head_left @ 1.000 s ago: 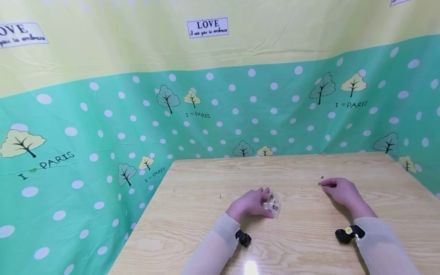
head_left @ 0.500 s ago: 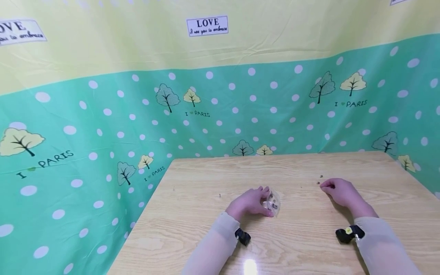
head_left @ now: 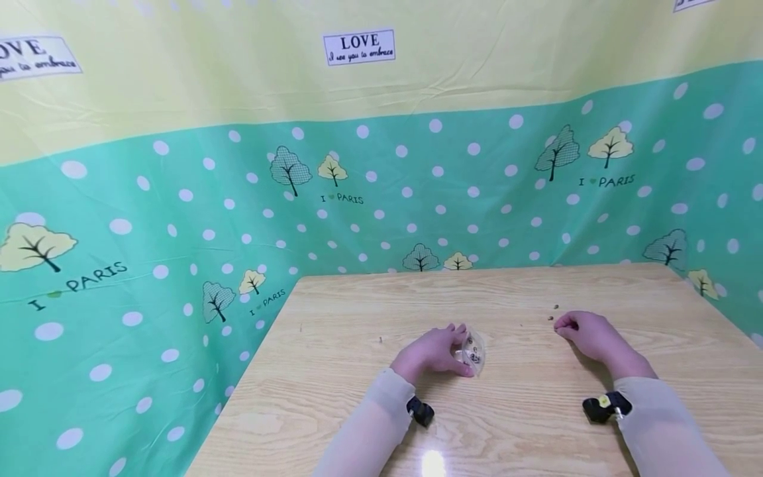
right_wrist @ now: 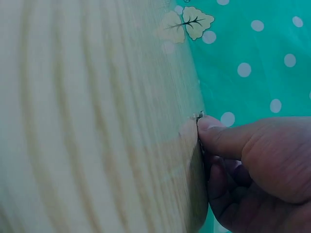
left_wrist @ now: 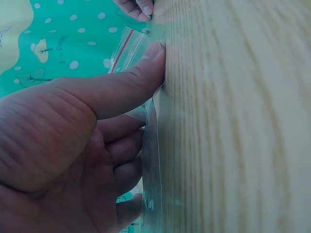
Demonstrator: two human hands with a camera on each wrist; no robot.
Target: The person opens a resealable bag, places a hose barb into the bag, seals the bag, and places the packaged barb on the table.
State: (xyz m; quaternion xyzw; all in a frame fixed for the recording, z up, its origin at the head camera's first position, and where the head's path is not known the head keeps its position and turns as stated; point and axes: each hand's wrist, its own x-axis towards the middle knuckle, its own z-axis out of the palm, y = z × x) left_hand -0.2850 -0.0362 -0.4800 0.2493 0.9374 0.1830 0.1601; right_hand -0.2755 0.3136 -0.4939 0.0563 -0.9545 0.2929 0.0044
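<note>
On the table, my left hand (head_left: 438, 351) holds down a small clear zip bag (head_left: 479, 348) with several tiny dark metal pieces inside. In the left wrist view, the thumb presses along the bag (left_wrist: 127, 46), whose red seal line shows. My right hand (head_left: 587, 331) rests at the right with thumb and index finger brought together at the tabletop. A tiny shiny metal piece (right_wrist: 201, 114) shows at the thumb tip in the right wrist view; its exact kind is too small to tell. Just beyond those fingertips lie two small dark pieces, one nearer (head_left: 551, 318) and one farther (head_left: 556, 307).
A tiny upright piece (head_left: 381, 340) stands on the wooden table (head_left: 334, 397) left of the left hand, and a fainter speck (head_left: 301, 327) lies farther left. Green and yellow printed cloth (head_left: 352, 232) hangs behind the table and along both sides.
My right fingertips have drawn slightly back toward me, away from the nearer small piece, which now lies apart from them. The left hand and the bag stay in place.
</note>
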